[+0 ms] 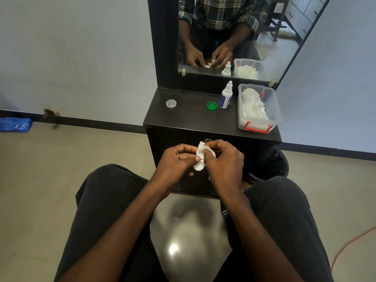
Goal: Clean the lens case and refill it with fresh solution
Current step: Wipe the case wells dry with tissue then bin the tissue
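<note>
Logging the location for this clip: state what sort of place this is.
Probably a bedroom or dressing corner at home: a dark dressing table with a tall mirror, a solution bottle and a tissue box on top.

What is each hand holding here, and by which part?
The left hand grips the white lens case along its side; the right hand pinches a tissue against the case's upper end.
</note>
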